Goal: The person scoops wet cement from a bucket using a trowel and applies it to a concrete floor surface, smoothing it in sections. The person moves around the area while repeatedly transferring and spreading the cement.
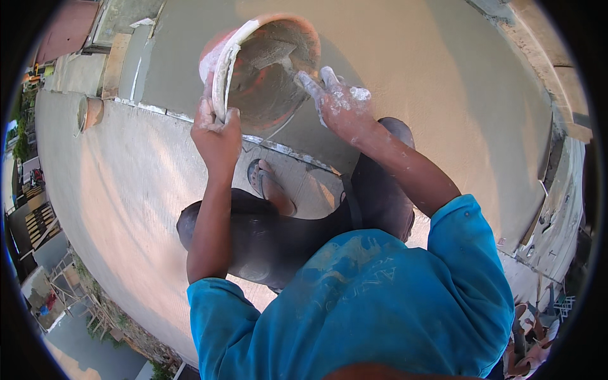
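Observation:
A reddish bucket (309, 39) with a whitish, cement-crusted rim is tipped so that its mouth faces me, and grey wet mix coats its inside. My left hand (216, 126) is closed on the near left part of the rim, thumb on the inner side and fingers outside. In my right hand (342, 104), smeared with white-grey cement, is the handle of a trowel (276, 54). The flat blade of that trowel lies inside the bucket against the mix. My right fingers wrap the handle, partly hiding it.
Smooth wet-looking cement (443, 95) spreads ahead and to the right, bordered by a thin strip (285, 149) near my sandaled foot (269, 183). Rough concrete (126, 209) lies to the left, with another bucket (92, 113) on it. Boards (557, 82) edge the far right.

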Motion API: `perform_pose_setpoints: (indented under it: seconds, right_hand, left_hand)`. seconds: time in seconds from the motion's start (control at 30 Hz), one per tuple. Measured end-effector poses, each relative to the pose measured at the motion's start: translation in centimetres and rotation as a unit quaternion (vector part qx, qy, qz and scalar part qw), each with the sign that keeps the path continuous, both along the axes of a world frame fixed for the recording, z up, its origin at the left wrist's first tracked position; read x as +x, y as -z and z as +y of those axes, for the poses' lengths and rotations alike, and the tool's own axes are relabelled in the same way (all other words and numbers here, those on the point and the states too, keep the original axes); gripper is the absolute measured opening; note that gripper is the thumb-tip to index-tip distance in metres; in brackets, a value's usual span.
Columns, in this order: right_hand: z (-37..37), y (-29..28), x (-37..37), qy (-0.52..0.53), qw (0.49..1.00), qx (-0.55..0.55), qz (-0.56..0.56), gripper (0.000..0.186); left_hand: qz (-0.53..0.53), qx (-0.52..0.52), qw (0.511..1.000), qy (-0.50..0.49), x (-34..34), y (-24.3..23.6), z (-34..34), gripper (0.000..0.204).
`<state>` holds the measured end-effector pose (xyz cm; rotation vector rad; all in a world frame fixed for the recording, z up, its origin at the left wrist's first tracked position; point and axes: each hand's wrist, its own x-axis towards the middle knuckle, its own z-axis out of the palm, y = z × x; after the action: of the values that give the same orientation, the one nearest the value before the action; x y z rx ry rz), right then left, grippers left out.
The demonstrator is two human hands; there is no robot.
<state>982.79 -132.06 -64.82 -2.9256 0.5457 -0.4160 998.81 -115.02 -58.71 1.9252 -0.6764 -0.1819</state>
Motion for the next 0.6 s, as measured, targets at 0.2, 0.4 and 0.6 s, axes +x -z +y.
perform_pose_setpoints:
  seconds: [0.2, 0.4, 0.6]
  right_hand:
    - [2.8, -1.7, -1.0, 0.036, 0.977, 0.202, 0.054, 0.048]
    - [2.0, 1.7, -2.0, 0.086, 0.819, 0.568, 0.017, 0.046]
    - [2.8, 2.0, -3.7, 0.081, 0.423, 0.899, -0.075, 0.039]
  left_hand:
    - [-0.122, 0.041, 0.992, 0.002, -1.4, -0.1, -0.5, 0.055]
    - [-0.158, 0.009, 0.983, 0.089, -1.2, 0.2, -0.4, 0.024]
    - [0.045, -0.047, 0.996, 0.053, 0.4, 0.8, -0.2, 0.015]
